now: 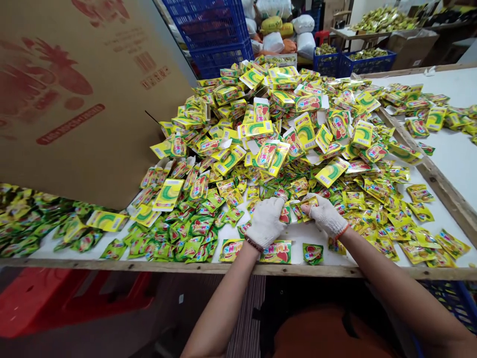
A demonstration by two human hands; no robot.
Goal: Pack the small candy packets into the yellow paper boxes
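Near the middle of the bench's (231,269) front edge, your hands sit close but apart, in white knitted gloves. Your right hand (327,217) pinches a glossy, crinkled yellow packet (312,201); your left hand (265,223) bends over a green packet (285,214), its grip unclear. Your left wrist crosses a smooth, printed flat carton (278,252), hiding its middle. Glossy loose packets (192,228) spread around, green leftward, yellow toward the front right corner. Behind your hands rises a heap of small, straight-edged boxes (305,132). A large brown cardboard box (85,109) blocks the bench's left rear; a rough wooden strip (439,184) runs along the right. Blue plastic crates (212,30) and stuffed sacks (274,42) stand beyond the rear edge.
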